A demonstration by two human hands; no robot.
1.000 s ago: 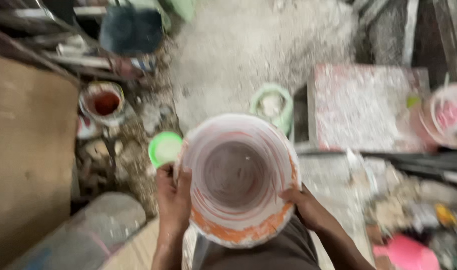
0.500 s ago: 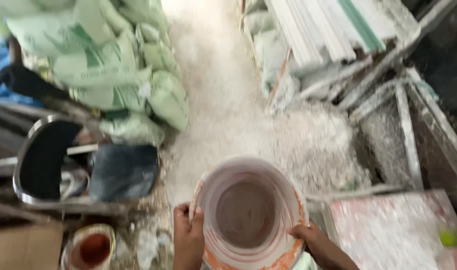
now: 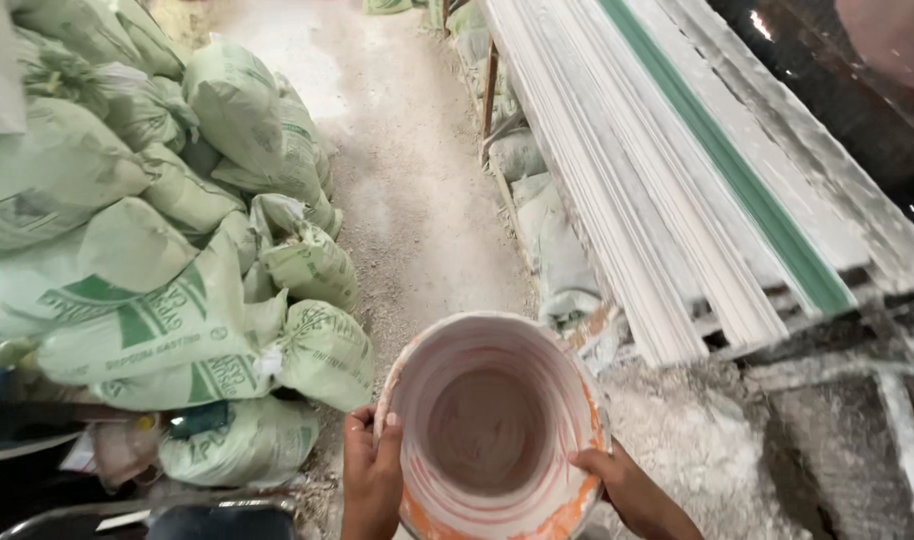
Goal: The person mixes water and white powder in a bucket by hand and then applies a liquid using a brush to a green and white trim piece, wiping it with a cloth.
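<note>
I hold a round orange bucket (image 3: 447, 350), coated white with plaster on its rim and inner wall, in front of me at the bottom centre of the head view. It looks empty, with a dull brownish bottom. My left hand (image 3: 370, 470) grips its left rim, thumb hooked over the edge. On the lower right rim sits my right hand (image 3: 622, 485), fingers closed on it.
Pale green sacks (image 3: 147, 250) are piled high on the left. A long stack of white strips with a green stripe (image 3: 677, 170) runs along the right. A dusty white floor path (image 3: 407, 170) leads ahead between them. A dark metal-rimmed container (image 3: 177, 520) shows bottom left.
The view has swung upward and forward: the paint cans, tile and small green tubs have dropped out of sight, and sacks and stacked strips now fill the view. Both hands keep the bucket.
</note>
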